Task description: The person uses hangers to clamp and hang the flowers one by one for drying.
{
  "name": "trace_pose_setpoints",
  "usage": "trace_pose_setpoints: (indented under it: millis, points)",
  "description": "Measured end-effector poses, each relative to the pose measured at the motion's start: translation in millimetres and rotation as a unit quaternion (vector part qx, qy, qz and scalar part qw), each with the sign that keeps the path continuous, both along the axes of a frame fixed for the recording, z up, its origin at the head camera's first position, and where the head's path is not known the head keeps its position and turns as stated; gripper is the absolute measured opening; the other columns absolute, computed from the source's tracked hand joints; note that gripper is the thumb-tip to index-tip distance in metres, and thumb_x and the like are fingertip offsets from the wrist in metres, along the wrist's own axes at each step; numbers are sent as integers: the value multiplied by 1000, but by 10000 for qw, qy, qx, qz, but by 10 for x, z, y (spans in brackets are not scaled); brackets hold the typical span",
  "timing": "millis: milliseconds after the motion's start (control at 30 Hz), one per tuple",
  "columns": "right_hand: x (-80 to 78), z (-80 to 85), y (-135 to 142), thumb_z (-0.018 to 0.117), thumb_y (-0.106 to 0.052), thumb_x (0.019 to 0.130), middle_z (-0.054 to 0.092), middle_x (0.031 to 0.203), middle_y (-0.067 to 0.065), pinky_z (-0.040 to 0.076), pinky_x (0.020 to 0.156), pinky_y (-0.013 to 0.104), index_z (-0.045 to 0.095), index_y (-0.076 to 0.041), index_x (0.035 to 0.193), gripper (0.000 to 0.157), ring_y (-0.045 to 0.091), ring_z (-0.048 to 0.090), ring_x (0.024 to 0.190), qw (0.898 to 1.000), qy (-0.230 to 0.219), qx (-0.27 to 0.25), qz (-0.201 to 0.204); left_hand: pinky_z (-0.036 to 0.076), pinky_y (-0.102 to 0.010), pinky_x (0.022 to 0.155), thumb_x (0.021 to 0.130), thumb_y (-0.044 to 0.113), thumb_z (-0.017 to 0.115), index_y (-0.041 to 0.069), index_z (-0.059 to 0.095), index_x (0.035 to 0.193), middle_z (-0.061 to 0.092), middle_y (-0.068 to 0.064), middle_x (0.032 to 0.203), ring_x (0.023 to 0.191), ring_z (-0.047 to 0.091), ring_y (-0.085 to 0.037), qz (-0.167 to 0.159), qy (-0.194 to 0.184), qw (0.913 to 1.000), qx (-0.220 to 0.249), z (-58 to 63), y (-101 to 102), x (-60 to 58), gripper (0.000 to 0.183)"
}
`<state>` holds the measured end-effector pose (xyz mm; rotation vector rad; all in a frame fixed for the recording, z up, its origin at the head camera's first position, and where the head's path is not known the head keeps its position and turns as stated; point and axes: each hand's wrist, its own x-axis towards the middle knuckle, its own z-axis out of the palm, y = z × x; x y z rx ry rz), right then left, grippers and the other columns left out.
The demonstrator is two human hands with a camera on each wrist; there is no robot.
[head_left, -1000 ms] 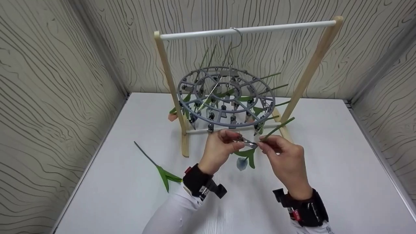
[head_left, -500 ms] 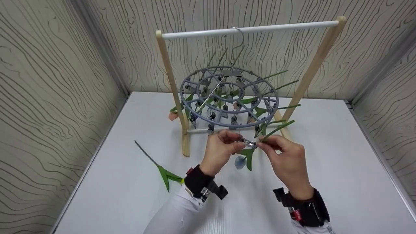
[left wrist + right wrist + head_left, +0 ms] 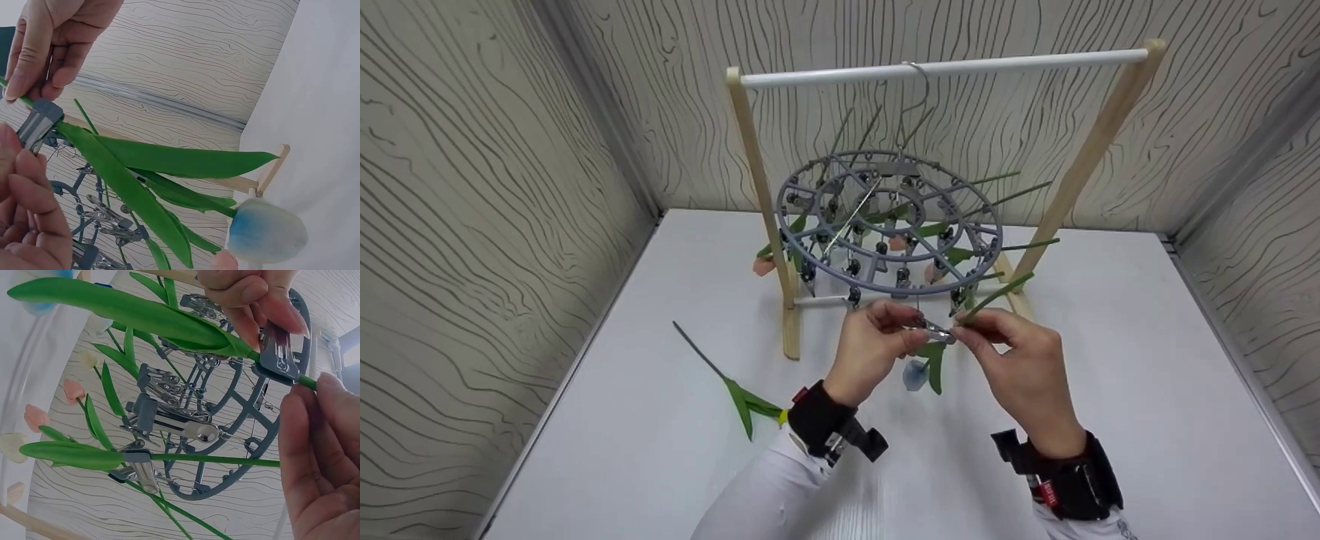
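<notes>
A blue-and-white artificial tulip (image 3: 267, 230) hangs bloom-down in front of a round grey clip hanger (image 3: 879, 264). My left hand (image 3: 866, 346) pinches the handles of one of the hanger's metal clips (image 3: 277, 354). The clip's grey tips are around the tulip's green stem, just above the leaves. Thumb and fingers of my right hand (image 3: 1024, 367) pinch that stem close beside the clip. In the head view the fingers partly cover the clip. Whether its tips press on the stem, I cannot tell.
Several other tulips, pink (image 3: 73, 390) and pale, hang from the hanger's clips, stems sticking outward. A stand with wooden posts (image 3: 754, 172) and a white rod (image 3: 840, 73) carries the hanger. Another tulip (image 3: 741, 409) lies on the white table (image 3: 607, 435), its yellow bloom partly behind my left wrist.
Both hands keep hold of the clip and stem with little movement. The hanger and its flowers have swayed slightly, and the stand sits a little further right in the head view.
</notes>
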<state>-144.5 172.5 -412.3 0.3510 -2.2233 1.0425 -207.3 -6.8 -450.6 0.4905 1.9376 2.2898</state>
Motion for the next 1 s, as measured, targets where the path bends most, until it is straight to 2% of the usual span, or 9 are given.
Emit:
trace_pose_setpoints:
  millis: [200, 367, 500, 633, 1000]
  points:
    - [1, -47, 31, 84, 4, 80, 79, 91, 5, 51, 76, 3, 78, -1, 102, 23, 4, 71, 80, 9998, -98, 154, 63, 58, -21, 68, 89, 3, 79, -4, 70, 116, 75, -10, 100, 77, 68, -6, -137, -138, 9997, -135, -57, -14, 11, 29]
    - [20, -114, 66, 83, 1, 83, 80, 93, 7, 51, 77, 2, 76, 0, 112, 29, 5, 70, 82, 9991, -386, 123, -102, 63, -28, 78, 92, 11, 78, -1, 70, 124, 75, -12, 108, 85, 73, -13, -91, -265, 9996, -106, -109, -11, -22, 34]
    - [70, -221, 105, 81, 1, 86, 80, 96, 7, 52, 77, 4, 77, -1, 112, 26, 2, 69, 85, 9983, -537, 36, -227, 63, -30, 83, 93, 11, 77, 1, 70, 125, 74, -12, 113, 94, 73, -16, -26, -325, 9994, -111, -133, -24, -68, 35]
    - [131, -358, 138, 78, -1, 89, 80, 98, 6, 51, 76, 4, 78, -3, 110, 22, -2, 68, 85, 9975, -637, -52, -314, 62, -29, 87, 93, 9, 76, 2, 68, 125, 72, -12, 117, 99, 70, -13, -15, -366, 9992, -132, -140, -51, -109, 33]
    - [245, -650, 185, 75, -5, 94, 80, 96, 6, 50, 74, 5, 78, -5, 109, 16, -5, 67, 81, 9925, -1031, -478, -458, 62, -29, 88, 95, 12, 74, 4, 65, 129, 73, -11, 115, 102, 70, -13, 25, -378, 9992, -121, -89, -83, -187, 36]
